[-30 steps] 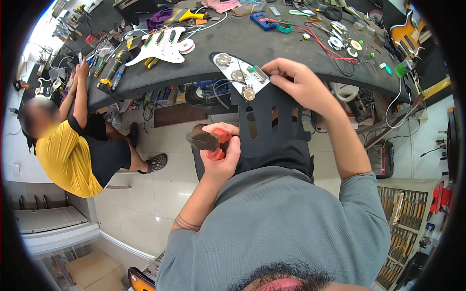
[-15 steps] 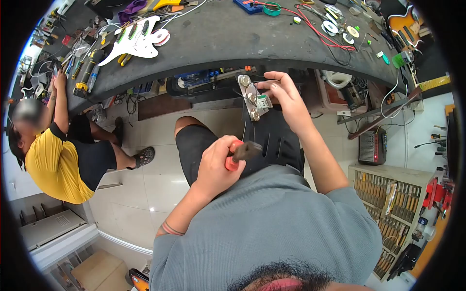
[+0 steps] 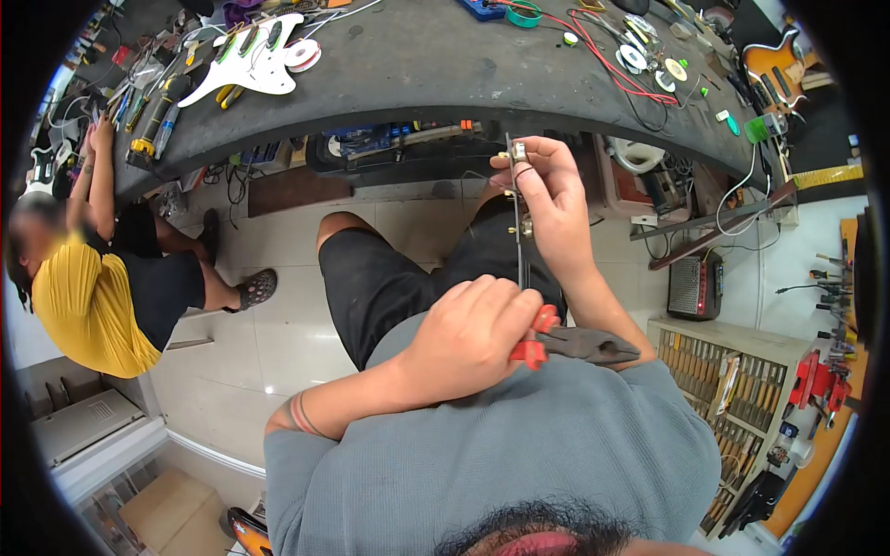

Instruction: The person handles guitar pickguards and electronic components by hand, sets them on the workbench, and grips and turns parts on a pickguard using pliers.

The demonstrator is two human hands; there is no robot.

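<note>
My left hand [image 3: 477, 332] is closed round the red-handled pliers [image 3: 579, 347], whose dark jaws point right across my shirt. Its fingers are also at the lower end of a thin black guitar pickguard [image 3: 521, 255], which now stands edge-on to me; whether they grip it is hidden. At the upper end my right hand [image 3: 554, 199] pinches the pickguard among its round metal potentiometers [image 3: 527, 227]. Small brass-coloured shafts stick out on its left side. Most of the pickguard's flat face is turned out of sight.
Across the back runs a dark workbench [image 3: 399, 69] bearing a white pickguard [image 3: 255, 60], solder spools [image 3: 632, 57], red cables [image 3: 612, 69] and a yellow-black screwdriver [image 3: 153, 134]. A co-worker in a yellow shirt [image 3: 88, 296] sits at left. Shelves of files [image 3: 742, 398] stand at right.
The pickguard has turned from face-up to edge-on. My left hand has moved right to its lower end, and the pliers' jaws have swung to point right. My right hand now grasps the upper end.
</note>
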